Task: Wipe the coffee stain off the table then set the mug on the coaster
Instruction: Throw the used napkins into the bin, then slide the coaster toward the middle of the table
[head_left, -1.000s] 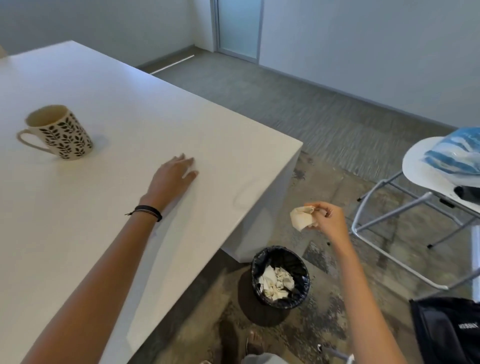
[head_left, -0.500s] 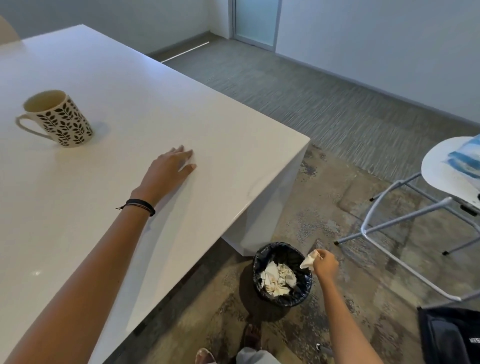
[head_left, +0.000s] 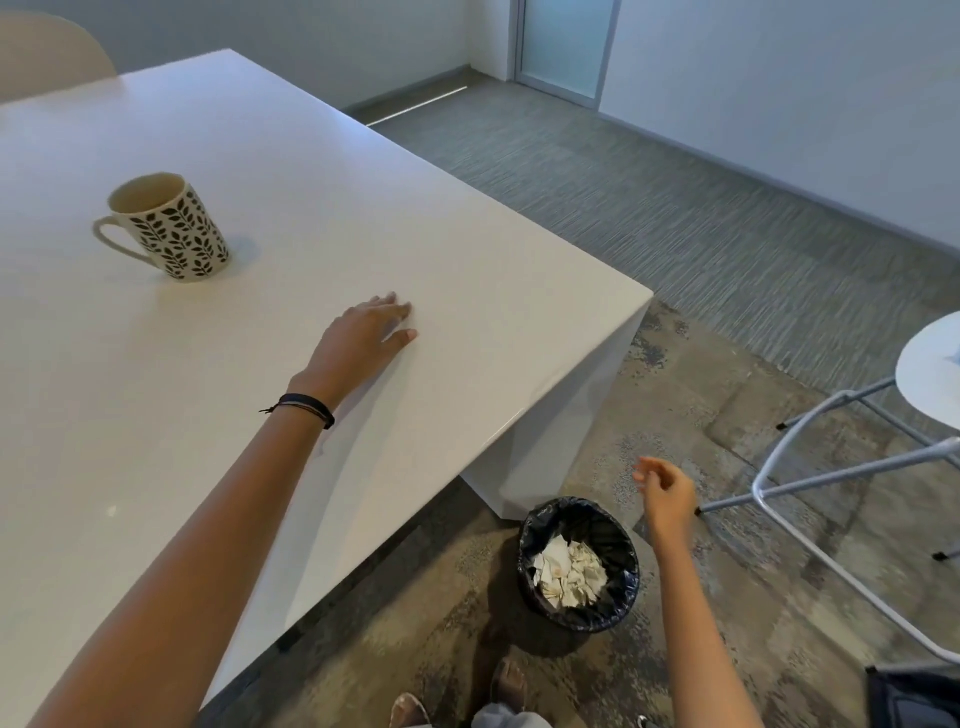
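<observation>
Head view, left hand (head_left: 363, 338) resting flat, fingers straight, on glossy white table (head_left: 467, 249), right hand (head_left: 667, 496) hanging loose and empty near black-lined round bin (head_left: 582, 512) on floor, cream leaf-patterned ceramic mug (head_left: 171, 228) standing upright on table, well apart from left hand.

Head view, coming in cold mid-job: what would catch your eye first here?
The leaf-patterned mug stands alone on the far left of the white table, while the left hand rests flat nearer the table's corner. On the floor below that corner, a black-lined bin holds crumpled paper, and the right hand hangs open and empty just right of it.
</observation>
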